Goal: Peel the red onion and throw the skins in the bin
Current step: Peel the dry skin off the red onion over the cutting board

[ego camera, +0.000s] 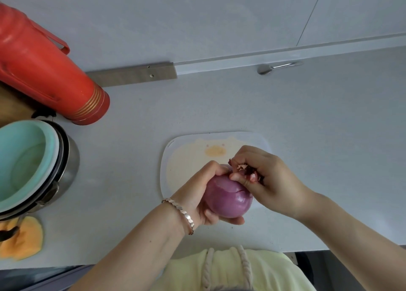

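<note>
Low in the centre of the frame we cradle the red onion (228, 197) in our closed left hand (198, 199) above the cutting board (175, 156) (presumably to catch scraps), so our right hand (267, 176) can pinch torn skins (247, 172) off its top.

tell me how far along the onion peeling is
Mostly done: the round red onion in the left hand shows smooth purple flesh. In hand: the right hand clutches torn papery skins at its top. Left: binning them; no bin is in view.
</note>
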Demonstrator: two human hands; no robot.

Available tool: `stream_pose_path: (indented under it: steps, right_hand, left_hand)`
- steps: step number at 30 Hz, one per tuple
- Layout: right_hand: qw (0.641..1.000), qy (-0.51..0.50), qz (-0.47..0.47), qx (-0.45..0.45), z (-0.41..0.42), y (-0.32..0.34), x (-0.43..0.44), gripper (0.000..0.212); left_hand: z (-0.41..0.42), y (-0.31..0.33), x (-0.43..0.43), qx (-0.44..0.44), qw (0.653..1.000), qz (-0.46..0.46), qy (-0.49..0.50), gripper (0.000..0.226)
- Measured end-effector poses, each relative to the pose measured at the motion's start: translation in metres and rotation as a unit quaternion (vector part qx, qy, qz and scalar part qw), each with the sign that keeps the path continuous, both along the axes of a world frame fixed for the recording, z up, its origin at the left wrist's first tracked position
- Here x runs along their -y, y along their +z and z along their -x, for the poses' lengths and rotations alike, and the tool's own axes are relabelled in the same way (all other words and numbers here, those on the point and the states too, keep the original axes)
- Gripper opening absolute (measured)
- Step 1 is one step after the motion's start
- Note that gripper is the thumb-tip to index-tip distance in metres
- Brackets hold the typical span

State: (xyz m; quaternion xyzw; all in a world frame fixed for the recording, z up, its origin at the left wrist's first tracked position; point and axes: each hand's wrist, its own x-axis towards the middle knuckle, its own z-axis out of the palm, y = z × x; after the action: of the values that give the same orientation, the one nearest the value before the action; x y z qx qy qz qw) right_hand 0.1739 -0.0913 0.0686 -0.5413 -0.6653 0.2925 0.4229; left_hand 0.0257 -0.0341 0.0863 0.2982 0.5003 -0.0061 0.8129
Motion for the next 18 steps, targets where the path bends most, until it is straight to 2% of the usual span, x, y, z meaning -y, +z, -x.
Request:
stream_pose_path:
  steps: [2, 3, 4, 6, 8, 10, 12, 15, 18]
  right_hand:
    - [1.0, -0.012, -0.011, -0.012, 0.0, -0.001, 0.001, 0.004]
    - [0.999, -0.026, -0.009, -0.036, 0.002, 0.0, 0.002, 0.011]
    - [0.997, -0.033, 0.005, -0.068, 0.004, 0.002, 0.003, 0.018]
    - [0.99, -0.045, 0.049, -0.127, 0.007, 0.002, 0.005, 0.016]
    - [0.971, -0.06, 0.095, -0.211, 0.007, 0.003, 0.006, 0.014]
    - [0.943, -0.079, 0.15, -0.285, 0.002, 0.008, 0.005, 0.018]
    - [0.942, -0.069, 0.185, -0.271, -0.003, 0.013, 0.002, 0.016]
    - [0.953, -0.033, 0.176, -0.246, -0.001, 0.02, -0.002, 0.01]
    - [0.96, -0.01, 0.176, -0.219, -0.001, 0.025, -0.004, 0.02]
  left_hand:
    - [-0.001, -0.002, 0.002, 0.003, 1.0, 0.019, 0.016, 0.025]
    - [-0.001, -0.004, 0.002, 0.005, 1.0, 0.015, 0.016, 0.026]
    - [0.0, -0.005, 0.002, 0.007, 1.0, 0.009, 0.015, 0.027]
    - [0.002, -0.007, 0.002, 0.01, 1.0, 0.0, 0.014, 0.028]
    - [0.005, -0.006, 0.0, 0.009, 1.0, 0.011, -0.001, 0.027]
    - [0.009, -0.004, -0.004, 0.006, 0.999, 0.034, -0.016, 0.038]
    - [0.011, -0.004, -0.009, -0.009, 0.999, 0.022, -0.025, 0.045]
    - [0.01, 0.001, -0.013, -0.03, 0.999, -0.01, -0.031, 0.042]
    - [0.01, 0.004, -0.016, -0.038, 0.997, -0.044, -0.051, 0.049]
